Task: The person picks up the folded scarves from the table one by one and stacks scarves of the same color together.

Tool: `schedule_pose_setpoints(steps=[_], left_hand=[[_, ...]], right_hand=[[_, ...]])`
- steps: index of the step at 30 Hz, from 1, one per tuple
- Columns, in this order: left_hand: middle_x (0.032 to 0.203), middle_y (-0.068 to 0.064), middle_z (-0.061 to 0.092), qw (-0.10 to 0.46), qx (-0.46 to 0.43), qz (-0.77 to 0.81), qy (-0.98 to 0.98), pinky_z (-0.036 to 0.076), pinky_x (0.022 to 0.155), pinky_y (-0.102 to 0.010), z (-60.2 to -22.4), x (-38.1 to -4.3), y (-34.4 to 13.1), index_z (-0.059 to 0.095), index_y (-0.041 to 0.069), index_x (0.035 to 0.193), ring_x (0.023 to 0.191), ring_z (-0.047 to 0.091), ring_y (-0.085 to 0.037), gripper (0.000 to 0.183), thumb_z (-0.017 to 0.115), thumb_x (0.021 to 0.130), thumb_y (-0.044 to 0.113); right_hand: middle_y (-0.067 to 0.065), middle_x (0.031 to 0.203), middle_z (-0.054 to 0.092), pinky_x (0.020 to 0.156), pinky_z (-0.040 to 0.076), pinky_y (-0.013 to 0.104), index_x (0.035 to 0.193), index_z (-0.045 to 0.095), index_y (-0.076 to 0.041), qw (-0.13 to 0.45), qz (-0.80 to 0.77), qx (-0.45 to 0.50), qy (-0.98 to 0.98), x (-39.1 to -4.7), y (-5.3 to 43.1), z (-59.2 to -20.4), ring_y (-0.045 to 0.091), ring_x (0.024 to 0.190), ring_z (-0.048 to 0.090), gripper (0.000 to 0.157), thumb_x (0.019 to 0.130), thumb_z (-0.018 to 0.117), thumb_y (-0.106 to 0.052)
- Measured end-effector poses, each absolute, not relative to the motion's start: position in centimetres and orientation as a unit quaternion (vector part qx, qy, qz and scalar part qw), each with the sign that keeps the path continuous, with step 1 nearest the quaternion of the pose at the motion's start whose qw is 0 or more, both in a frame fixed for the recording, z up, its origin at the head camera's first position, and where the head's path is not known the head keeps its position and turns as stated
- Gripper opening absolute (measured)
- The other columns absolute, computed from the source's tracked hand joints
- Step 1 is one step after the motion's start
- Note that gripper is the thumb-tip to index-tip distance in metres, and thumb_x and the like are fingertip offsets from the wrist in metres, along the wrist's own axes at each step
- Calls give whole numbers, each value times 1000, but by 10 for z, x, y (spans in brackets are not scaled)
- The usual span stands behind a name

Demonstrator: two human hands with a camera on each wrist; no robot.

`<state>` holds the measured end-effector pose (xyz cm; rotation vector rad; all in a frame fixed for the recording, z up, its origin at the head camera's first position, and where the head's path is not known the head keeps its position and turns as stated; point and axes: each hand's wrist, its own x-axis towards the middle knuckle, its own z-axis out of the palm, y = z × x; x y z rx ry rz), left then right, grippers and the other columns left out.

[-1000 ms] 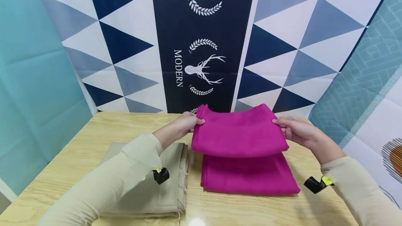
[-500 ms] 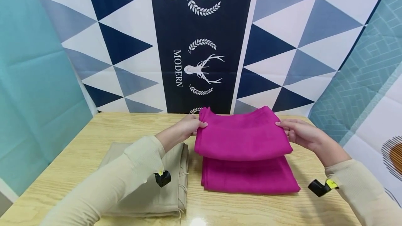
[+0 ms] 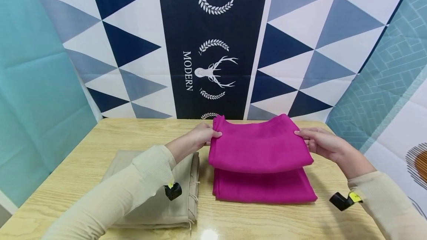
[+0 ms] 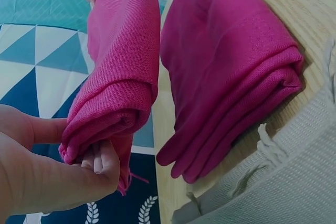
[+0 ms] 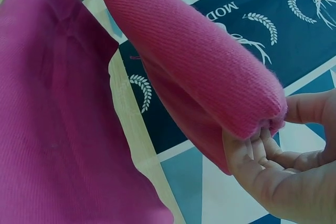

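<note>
A folded magenta scarf [image 3: 260, 149] is held up off the table between both hands. My left hand [image 3: 201, 136] pinches its left end, thumb on the near face; in the left wrist view the other fingers curl under the rolled layers [image 4: 107, 103]. At the right end, my right hand [image 3: 321, 143] pinches the cloth the same way, and the right wrist view shows its fingers [image 5: 252, 156] tucked beneath the fold. Directly below, a second folded magenta stack [image 3: 265, 188] lies flat on the table, its several layers [image 4: 247, 93] visible from the side.
To the left, partly behind the left sleeve [image 3: 133, 184], lies a folded beige fringed scarf [image 3: 166, 206] on the wooden table [image 3: 140, 132]. A patterned cloth backdrop [image 3: 213, 47] rises behind the table's far edge. Light blue hangings [image 3: 43, 84] stand at the sides.
Both hands have shifted slightly to the right and a little lower, carrying the upper magenta scarf with them. Their grip looks the same. The lower stack and beige scarf stay in place.
</note>
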<state>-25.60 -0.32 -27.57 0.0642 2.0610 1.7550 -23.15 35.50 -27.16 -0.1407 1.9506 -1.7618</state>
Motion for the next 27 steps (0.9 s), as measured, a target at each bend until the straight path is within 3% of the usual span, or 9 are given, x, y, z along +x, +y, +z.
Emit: schedule_pose_setpoints(steps=[10,18,27], left_hand=[[65,3,55,221,21,622,751,44,58,-13,-278,-252,0,58,-12,113,55,52,-2,24,51,95,2],[60,4,52,222,17,622,751,37,55,-14,-284,-249,3,60,-10,105,48,43,-3,17,53,94,2],[65,4,54,224,14,610,760,45,59,-13,-290,-244,8,60,-11,111,54,51,-2,23,53,95,3]], right_hand=[[-8,84,70,70,53,13,97,70,-20,258,-645,-62,716,-228,360,-275,-4,56,54,30,103,41,-20],[-9,85,71,68,52,12,96,71,-22,255,-650,-58,714,-223,364,-280,-3,63,59,31,103,42,-18],[-8,87,72,71,53,11,98,71,-23,268,-653,-53,707,-219,369,-285,-5,58,56,30,103,41,-19]])
